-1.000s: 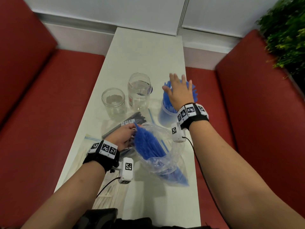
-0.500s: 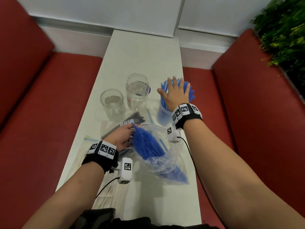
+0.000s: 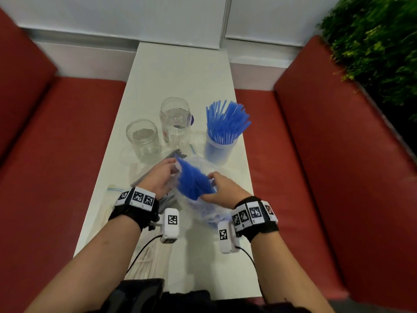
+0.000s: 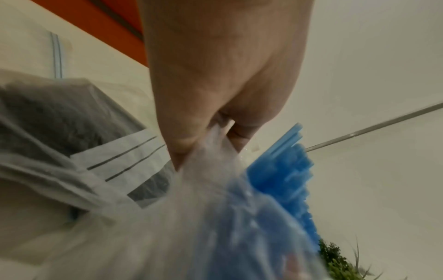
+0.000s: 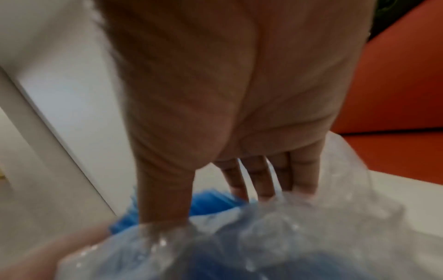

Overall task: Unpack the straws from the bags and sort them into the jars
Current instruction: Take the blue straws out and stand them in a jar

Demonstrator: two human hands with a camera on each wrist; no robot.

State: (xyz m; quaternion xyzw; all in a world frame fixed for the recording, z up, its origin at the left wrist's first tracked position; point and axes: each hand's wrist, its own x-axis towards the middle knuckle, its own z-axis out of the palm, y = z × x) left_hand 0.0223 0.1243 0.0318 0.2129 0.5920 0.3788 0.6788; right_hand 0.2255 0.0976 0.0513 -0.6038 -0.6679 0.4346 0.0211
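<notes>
A clear plastic bag [image 3: 204,199] of blue straws [image 3: 191,180] was held over the white table [image 3: 180,71] between both hands, at about 6 o'clock from the jars. In the head view the left hand [image 3: 158,179] was seen at the bag's 9 o'clock side and the right hand [image 3: 222,189] at its 3 o'clock side, with the straw ends fanning out toward 11 o'clock.

What the head view left unclear was settled by the wrist views. From the left wrist, the bag's rim was seen pinched between the thumb and fingers [image 4: 184,121] of the left hand, with the straw ends jutting out at 4 o'clock from them. A second bag with dark contents [image 4: 48,117] was shown lying under that hand. From the right wrist, the right hand's thumb and fingers [image 5: 258,180] were seen pushed down into the bag's mouth around the straws; whether they were clasped round the bundle could not be told, the tips being hidden by plastic.

Only the head view showed the jars. A jar filled with blue straws [image 3: 222,134] stood at 1 o'clock from the bag. A tall empty jar [image 3: 175,123] stood at 12 o'clock and a short empty jar [image 3: 142,137] at 11 o'clock. A flat bag of pale straws [image 3: 149,258] lay at the table's near left edge, under the left forearm.
</notes>
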